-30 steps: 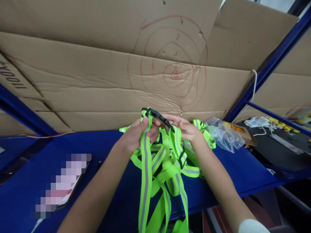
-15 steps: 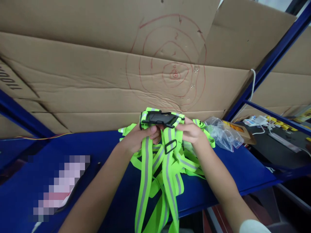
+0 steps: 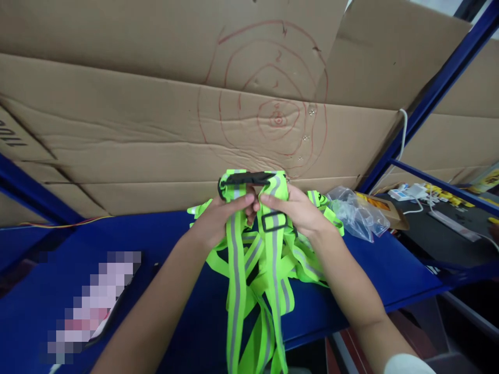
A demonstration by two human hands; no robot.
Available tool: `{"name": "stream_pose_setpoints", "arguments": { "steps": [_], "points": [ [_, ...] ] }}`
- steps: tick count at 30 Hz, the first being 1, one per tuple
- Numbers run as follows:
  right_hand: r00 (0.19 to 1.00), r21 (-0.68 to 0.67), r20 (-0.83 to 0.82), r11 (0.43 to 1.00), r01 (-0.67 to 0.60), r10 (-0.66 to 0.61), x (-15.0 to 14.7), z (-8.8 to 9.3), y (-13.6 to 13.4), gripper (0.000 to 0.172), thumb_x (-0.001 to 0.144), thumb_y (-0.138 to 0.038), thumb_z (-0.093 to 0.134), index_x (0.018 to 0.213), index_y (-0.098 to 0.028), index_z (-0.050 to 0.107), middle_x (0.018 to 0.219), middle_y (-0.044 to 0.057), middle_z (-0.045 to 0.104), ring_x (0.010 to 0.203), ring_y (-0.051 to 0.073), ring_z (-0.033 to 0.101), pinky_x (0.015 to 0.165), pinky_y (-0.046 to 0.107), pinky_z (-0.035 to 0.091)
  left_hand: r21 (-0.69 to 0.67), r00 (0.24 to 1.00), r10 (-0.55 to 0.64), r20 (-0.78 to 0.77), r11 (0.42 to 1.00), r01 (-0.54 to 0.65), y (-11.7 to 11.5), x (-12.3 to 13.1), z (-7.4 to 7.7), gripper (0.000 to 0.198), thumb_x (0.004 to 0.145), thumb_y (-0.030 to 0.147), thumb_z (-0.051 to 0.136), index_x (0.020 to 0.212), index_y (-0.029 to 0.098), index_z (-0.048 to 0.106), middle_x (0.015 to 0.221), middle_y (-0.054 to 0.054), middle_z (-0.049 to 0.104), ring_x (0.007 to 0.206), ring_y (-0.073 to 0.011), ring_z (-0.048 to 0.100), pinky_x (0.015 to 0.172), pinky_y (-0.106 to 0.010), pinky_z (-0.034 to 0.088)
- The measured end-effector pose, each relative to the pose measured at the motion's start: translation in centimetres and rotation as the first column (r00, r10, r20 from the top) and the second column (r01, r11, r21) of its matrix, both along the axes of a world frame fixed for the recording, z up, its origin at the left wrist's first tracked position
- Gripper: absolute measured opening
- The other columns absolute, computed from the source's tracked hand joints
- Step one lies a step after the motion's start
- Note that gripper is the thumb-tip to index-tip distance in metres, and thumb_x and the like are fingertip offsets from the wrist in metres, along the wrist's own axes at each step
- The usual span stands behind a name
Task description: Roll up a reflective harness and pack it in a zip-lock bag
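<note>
Bright green straps [image 3: 236, 280] are hanging down in two long strips toward 6 o'clock, gray stripe running along each middle. Black buckle [image 3: 247, 178] is stretching sideways across strip tops, at 12 o'clock. Black box-shaped ring [image 3: 275, 222] is sitting at 5 o'clock from buckle. Messy loops are curling toward 4 and 8 o'clock.

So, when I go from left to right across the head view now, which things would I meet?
Pixelated flat object → left hand → right hand → clear plastic bag → cluster of yellow pieces. The green straps and black buckle overlap the hands, so they are left out.
</note>
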State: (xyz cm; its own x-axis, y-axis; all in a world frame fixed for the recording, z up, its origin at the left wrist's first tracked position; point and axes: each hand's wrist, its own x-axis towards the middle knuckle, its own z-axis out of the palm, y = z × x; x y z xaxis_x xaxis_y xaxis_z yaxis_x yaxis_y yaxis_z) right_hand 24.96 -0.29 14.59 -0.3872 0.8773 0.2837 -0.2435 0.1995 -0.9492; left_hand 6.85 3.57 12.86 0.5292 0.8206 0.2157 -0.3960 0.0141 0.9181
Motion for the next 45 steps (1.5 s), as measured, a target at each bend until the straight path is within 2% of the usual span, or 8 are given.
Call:
{"name": "stream_pose_setpoints", "arguments": {
  "steps": [4,7,14,22,28,34,42,45],
  "points": [
    [0.975,0.056,0.016,0.974,0.220,-0.221,0.9,-0.6,0.8,0.026,0.083,-0.044,0.079,0.090,-0.019,0.074,0.082,0.000,0.074,0.081,0.017,0.070,0.085,0.032,0.058,0.065,0.999,0.047,-0.020,0.997,-0.046,-0.1,-0.6,-0.4,0.052,0.058,0.034,0.100,0.100,0.018,0.072,0.094,-0.003,0.075,0.085,-0.0196,0.071,0.076,-0.030,0.059],
    [0.963,0.161,0.093,0.959,0.235,-0.252,1.3,-1.2,1.7,0.026,0.083,-0.045,0.077,0.095,-0.021,0.076,0.093,0.000,0.076,0.099,0.019,0.069,0.102,0.035,0.052,0.036,0.994,0.075,-0.078,0.997,-0.073,0.1,-0.5,-0.9,0.067,0.051,0.029,0.102,0.111,0.021,0.073,0.106,-0.004,0.077,0.106,-0.0236,0.071,0.093,-0.032,0.056],
    [0.976,0.131,0.137,0.979,0.154,-0.172,0.7,-2.2,2.5,0.048,0.086,-0.061,0.072,0.117,-0.025,0.077,0.120,0.002,0.076,0.123,0.023,0.065,0.119,0.040,0.043,-0.055,0.986,0.142,-0.082,0.988,-0.147,0.2,0.9,-1.2,0.056,0.058,0.030,0.098,0.109,0.021,0.076,0.100,-0.005,0.079,0.098,-0.0240,0.074,0.090,-0.034,0.058],
    [0.945,0.227,0.226,0.956,0.186,-0.237,1.5,0.0,1.8,0.054,0.079,-0.058,0.082,0.116,-0.020,0.075,0.119,0.006,0.076,0.115,0.021,0.068,0.104,0.033,0.052,0.023,0.918,0.372,-0.137,0.928,-0.372,0.9,1.4,-2.2,0.056,0.056,0.021,0.091,0.110,0.018,0.075,0.115,-0.006,0.077,0.110,-0.0281,0.071,0.099,-0.040,0.055],
    [0.906,0.209,0.366,0.968,0.140,-0.210,2.4,0.4,1.5,0.038,0.081,-0.051,0.081,0.096,-0.017,0.076,0.098,0.003,0.076,0.089,0.015,0.067,0.084,0.028,0.051,0.085,0.881,0.325,-0.343,0.945,-0.316,0.5,1.5,-4.0,0.051,0.058,0.027,0.088,0.107,0.021,0.076,0.110,-0.004,0.079,0.112,-0.0308,0.071,0.100,-0.043,0.057],
    [0.832,0.352,0.468,0.926,0.133,-0.298,2.3,1.1,0.0,0.035,0.087,-0.049,0.074,0.106,-0.020,0.069,0.110,0.003,0.073,0.102,0.019,0.066,0.092,0.031,0.050,0.128,0.896,0.306,-0.321,0.952,-0.279,0.4,1.7,-5.0,0.059,0.058,0.036,0.091,0.113,0.021,0.075,0.113,-0.004,0.078,0.111,-0.0314,0.072,0.100,-0.045,0.058],
    [0.703,0.368,0.596,0.910,0.190,-0.388,2.6,1.3,-0.9,0.064,0.081,-0.042,0.080,0.135,-0.019,0.054,0.110,0.005,0.067,0.096,0.020,0.064,0.087,0.034,0.051,0.102,0.933,0.180,-0.310,0.982,-0.156,0.2,2.1,-4.6,0.062,0.062,0.036,0.093,0.120,0.021,0.074,0.122,-0.005,0.077,0.120,-0.0330,0.070,0.105,-0.046,0.056],
    [0.711,0.402,0.638,0.915,0.019,-0.295,3.0,1.5,-0.4,0.032,0.089,-0.042,0.072,0.111,-0.019,0.066,0.100,0.004,0.067,0.094,0.019,0.061,0.085,0.032,0.049,0.098,0.950,0.150,-0.273,0.987,-0.128,0.3,2.1,-4.6,0.065,0.060,0.033,0.095,0.120,0.020,0.074,0.125,-0.007,0.076,0.123,-0.0337,0.068,0.107,-0.046,0.054]
  ]
}}
